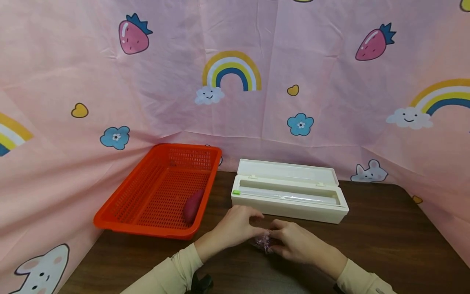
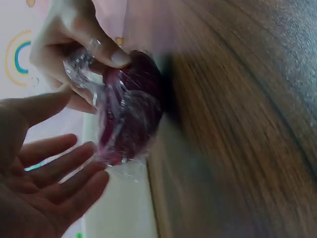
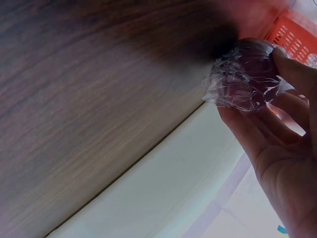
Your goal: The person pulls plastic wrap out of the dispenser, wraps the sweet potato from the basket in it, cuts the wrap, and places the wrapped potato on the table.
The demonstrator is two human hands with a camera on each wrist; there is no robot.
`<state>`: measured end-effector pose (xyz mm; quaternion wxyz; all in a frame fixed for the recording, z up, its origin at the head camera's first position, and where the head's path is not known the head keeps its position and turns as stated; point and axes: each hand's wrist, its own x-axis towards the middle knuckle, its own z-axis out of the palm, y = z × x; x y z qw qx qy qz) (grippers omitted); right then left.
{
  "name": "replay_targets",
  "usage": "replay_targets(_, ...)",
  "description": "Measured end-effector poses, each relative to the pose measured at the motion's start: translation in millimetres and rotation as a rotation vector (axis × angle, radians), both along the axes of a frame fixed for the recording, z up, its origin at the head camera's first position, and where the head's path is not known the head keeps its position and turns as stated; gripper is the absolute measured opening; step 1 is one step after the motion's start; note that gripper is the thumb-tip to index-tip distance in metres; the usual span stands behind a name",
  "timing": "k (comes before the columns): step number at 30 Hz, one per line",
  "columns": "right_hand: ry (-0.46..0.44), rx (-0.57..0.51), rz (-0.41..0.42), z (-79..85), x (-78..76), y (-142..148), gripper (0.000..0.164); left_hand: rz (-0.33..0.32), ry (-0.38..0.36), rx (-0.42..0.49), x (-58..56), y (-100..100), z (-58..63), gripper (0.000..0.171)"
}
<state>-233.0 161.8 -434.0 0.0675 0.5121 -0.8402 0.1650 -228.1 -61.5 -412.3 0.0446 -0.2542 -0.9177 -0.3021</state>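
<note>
The head camera looks forward and down over the wrapped lump (image 1: 262,242); both wrist cameras see it close, from its sides.

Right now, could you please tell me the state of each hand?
Left hand: open, fingers beside the wrapped bundle.
Right hand: closed, holding the wrapped bundle.

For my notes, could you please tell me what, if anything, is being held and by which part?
The right hand holds the film-wrapped, purplish-red item near one end; the left hand is beside it.
</note>
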Motion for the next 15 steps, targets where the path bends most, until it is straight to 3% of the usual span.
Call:
replay_targets(2,0.008,-0.007,0.009,-0.9,-0.1,0.2,0.026,-0.010,-0.076,0.000,-4.0,-1.4,-5.0,0.042)
replay_targets(5,0.006,-0.021,0.023,-1.6,-0.9,0.5,0.030,-0.027,-0.124,-0.006,-6.8,-2.1,-13.0,0.046)
replay_targets(15,-0.053,-0.033,-0.003,-0.4,-3.0,1.5,0.033,-0.060,-0.033,-0.090,-5.8,5.9,-23.6,0.032)
